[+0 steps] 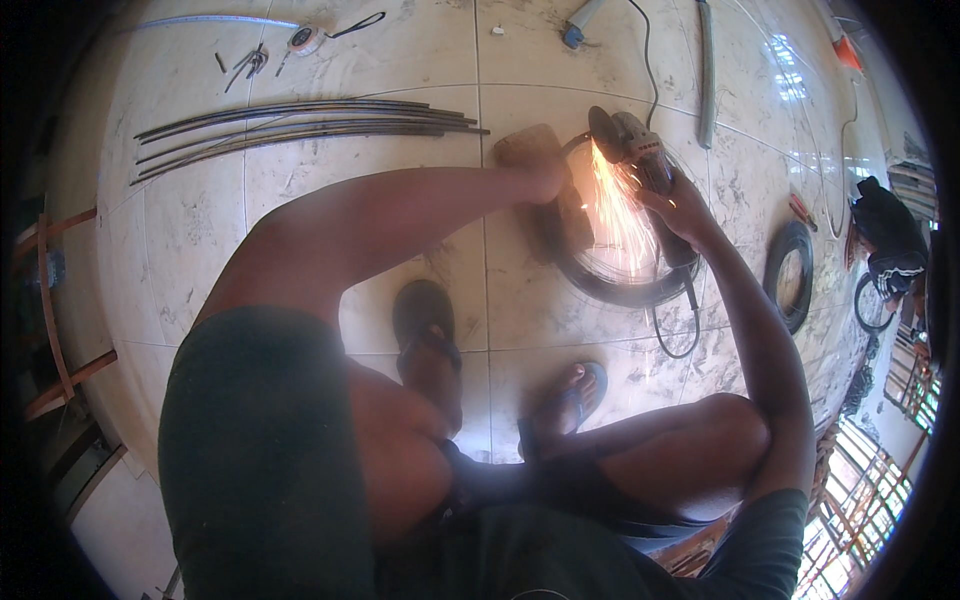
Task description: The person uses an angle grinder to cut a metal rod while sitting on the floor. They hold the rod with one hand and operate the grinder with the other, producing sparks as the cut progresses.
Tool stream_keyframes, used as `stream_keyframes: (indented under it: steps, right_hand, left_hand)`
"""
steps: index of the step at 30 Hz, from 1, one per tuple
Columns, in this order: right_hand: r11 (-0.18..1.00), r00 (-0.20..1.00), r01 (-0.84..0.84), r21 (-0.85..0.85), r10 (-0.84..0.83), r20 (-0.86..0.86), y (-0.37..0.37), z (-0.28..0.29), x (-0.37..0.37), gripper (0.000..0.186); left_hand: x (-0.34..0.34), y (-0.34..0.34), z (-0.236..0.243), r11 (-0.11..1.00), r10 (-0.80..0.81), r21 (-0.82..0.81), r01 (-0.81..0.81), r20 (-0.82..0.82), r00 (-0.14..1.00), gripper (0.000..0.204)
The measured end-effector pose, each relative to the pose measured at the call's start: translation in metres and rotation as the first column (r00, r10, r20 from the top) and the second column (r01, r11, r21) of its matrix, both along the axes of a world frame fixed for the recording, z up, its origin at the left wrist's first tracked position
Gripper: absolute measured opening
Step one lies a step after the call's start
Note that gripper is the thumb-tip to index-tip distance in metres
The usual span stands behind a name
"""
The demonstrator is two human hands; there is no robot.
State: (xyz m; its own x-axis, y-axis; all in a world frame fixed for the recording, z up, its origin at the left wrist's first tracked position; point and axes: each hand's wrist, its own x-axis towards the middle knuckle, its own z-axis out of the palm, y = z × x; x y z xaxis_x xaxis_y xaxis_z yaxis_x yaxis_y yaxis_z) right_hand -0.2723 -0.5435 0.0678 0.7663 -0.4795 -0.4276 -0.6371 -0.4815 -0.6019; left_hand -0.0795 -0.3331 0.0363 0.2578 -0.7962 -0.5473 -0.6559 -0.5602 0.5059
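Observation:
My right hand grips the dark body of an angle grinder. The grinder's disc faces left, and bright orange sparks stream from it toward me. To its left, my left hand is closed beside a brown block; what its fingers hold is hidden and blurred. Beneath both hands lies a coil of dark wire on the tiled floor, with the sparks falling across it. The point where the disc cuts cannot be made out.
Several thin metal rods lie at the left, behind them a tape measure. The grinder's cord runs back near a plug connector. Another wire coil and pliers lie at the right. My sandalled feet are close by.

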Motion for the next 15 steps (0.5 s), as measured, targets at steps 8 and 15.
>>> stream_keyframes:
  steps: [8, 15]
  right_hand:
    - [0.999, 0.998, 0.015, -0.033, -0.017, -0.057, 0.020, 0.028, 0.009, 0.068]
    - [0.998, 0.996, 0.063, 0.005, -0.063, -0.071, 0.004, 0.009, -0.004, 0.065]
  left_hand:
    - [0.000, -0.005, -0.021, 0.996, 0.022, 0.086, -0.023, 0.011, 1.000, 0.031]
    - [-0.003, -0.012, -0.022, 0.998, 0.015, 0.065, -0.014, -0.002, 1.000, 0.033]
